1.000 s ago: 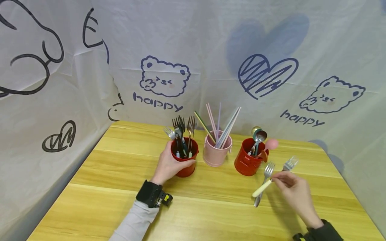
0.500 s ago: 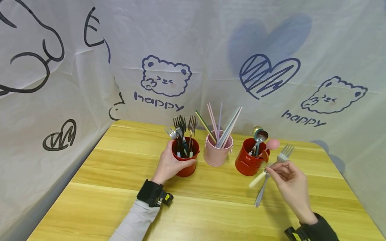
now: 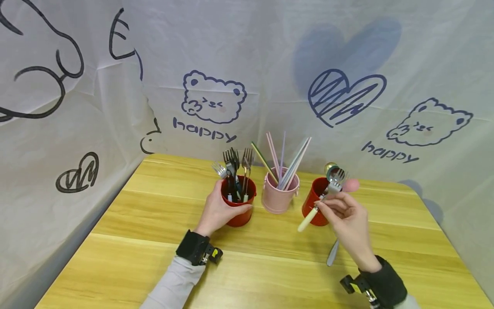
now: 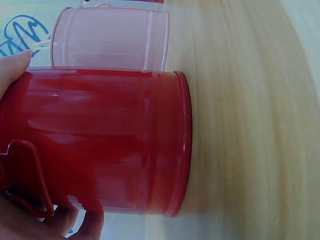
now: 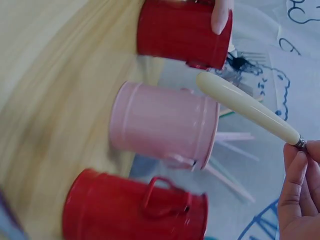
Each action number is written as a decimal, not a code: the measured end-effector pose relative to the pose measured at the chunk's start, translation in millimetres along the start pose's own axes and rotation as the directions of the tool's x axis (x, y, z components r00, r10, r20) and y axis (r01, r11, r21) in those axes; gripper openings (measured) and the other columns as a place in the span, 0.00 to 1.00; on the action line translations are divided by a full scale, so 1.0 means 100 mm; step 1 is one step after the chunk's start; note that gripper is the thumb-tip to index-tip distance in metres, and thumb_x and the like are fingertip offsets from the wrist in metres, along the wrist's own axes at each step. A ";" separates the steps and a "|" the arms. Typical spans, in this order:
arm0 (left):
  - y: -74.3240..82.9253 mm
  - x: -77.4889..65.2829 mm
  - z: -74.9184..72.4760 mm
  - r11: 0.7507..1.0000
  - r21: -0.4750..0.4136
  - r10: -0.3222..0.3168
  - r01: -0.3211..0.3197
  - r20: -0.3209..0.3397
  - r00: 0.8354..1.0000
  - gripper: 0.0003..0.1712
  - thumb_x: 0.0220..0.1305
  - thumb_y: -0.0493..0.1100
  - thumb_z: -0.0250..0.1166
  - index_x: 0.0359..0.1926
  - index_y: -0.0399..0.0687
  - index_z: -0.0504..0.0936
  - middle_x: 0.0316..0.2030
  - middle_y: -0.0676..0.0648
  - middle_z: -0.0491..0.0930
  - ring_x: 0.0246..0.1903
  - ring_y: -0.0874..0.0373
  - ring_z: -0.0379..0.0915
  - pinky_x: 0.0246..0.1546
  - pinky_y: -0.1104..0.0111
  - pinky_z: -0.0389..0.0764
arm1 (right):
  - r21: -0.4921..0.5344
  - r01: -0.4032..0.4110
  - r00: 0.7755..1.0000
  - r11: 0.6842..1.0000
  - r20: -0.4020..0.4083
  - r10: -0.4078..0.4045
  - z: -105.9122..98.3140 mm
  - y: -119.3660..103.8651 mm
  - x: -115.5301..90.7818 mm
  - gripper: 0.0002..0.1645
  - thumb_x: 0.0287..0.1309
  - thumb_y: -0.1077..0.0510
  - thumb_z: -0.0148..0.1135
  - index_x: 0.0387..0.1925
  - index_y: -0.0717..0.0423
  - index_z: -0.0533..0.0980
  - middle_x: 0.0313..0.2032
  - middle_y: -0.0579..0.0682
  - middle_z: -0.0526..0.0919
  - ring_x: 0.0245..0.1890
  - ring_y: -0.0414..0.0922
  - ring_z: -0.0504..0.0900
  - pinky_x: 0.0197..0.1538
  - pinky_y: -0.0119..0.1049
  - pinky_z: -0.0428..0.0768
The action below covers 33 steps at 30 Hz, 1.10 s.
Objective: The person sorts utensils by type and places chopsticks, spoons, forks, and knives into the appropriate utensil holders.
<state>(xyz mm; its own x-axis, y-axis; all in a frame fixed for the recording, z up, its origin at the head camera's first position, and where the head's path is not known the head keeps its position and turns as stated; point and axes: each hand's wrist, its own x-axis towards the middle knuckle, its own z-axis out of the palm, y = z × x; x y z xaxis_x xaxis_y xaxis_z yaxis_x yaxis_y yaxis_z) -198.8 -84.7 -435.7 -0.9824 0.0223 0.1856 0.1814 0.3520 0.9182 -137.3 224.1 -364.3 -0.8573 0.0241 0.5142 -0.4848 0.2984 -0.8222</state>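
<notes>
My left hand [image 3: 217, 211] grips the left red bucket [image 3: 240, 218], thumb across the front, and the bucket stands upright on the table. Several forks [image 3: 232, 164] stick out of its mouth, tines up. My right hand [image 3: 348, 225] pinches a fork by its neck, its cream handle [image 3: 308, 219] slanting down to the left and its tines up. In the right wrist view the handle [image 5: 250, 108] points away from the fingertips. That hand is in front of the right red bucket [image 3: 313, 207], partly hiding it. Below it a second fork's metal handle [image 3: 332, 253] lies on the table.
Between the red buckets stands a pink bucket [image 3: 277, 201] of slender coloured sticks [image 3: 289, 165]. The right red bucket holds spoons, among them a pink spoon [image 3: 352, 185]. A drawn-on white sheet [image 3: 270, 107] hangs behind the wooden table [image 3: 127, 240].
My right hand has lifted the cream-handled fork and carried it leftward, now in front of the right red bucket. My left hand has stayed on the left bucket.
</notes>
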 end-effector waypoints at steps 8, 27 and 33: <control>0.01 0.00 0.02 1.000 -0.001 0.003 -0.003 0.005 1.000 0.53 0.44 0.49 0.83 0.68 0.46 0.64 0.63 0.42 0.77 0.62 0.45 0.76 0.64 0.50 0.78 | 0.041 0.042 0.998 0.998 0.036 -0.043 0.31 -0.09 0.22 0.09 0.55 0.75 0.67 0.39 0.71 0.78 0.32 0.32 0.86 0.34 0.29 0.87 0.42 0.21 0.84; 0.02 -0.01 0.00 1.000 -0.007 0.010 -0.010 -0.001 1.000 0.53 0.44 0.48 0.83 0.68 0.45 0.63 0.62 0.41 0.77 0.60 0.46 0.77 0.63 0.50 0.79 | 0.045 0.058 0.990 0.997 0.128 -0.064 1.11 -0.34 0.71 0.08 0.60 0.69 0.67 0.41 0.70 0.79 0.37 0.65 0.87 0.35 0.53 0.88 0.41 0.23 0.84; 0.03 -0.02 0.00 1.000 -0.003 0.007 -0.007 -0.003 1.000 0.53 0.44 0.49 0.83 0.68 0.45 0.64 0.62 0.41 0.77 0.60 0.46 0.77 0.63 0.50 0.79 | 0.041 -0.019 0.983 0.999 0.181 0.011 1.34 -0.22 0.72 0.07 0.63 0.66 0.66 0.41 0.67 0.80 0.38 0.64 0.87 0.36 0.57 0.88 0.41 0.24 0.84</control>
<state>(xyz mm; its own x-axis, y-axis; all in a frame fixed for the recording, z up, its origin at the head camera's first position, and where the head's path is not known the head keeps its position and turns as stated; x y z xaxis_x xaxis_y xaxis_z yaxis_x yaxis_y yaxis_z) -196.6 -84.2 -433.3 -0.9810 0.0222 0.1928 0.1883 0.3488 0.9181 -211.0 91.8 -341.8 -0.8799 -0.1453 0.4523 -0.4750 0.2584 -0.8412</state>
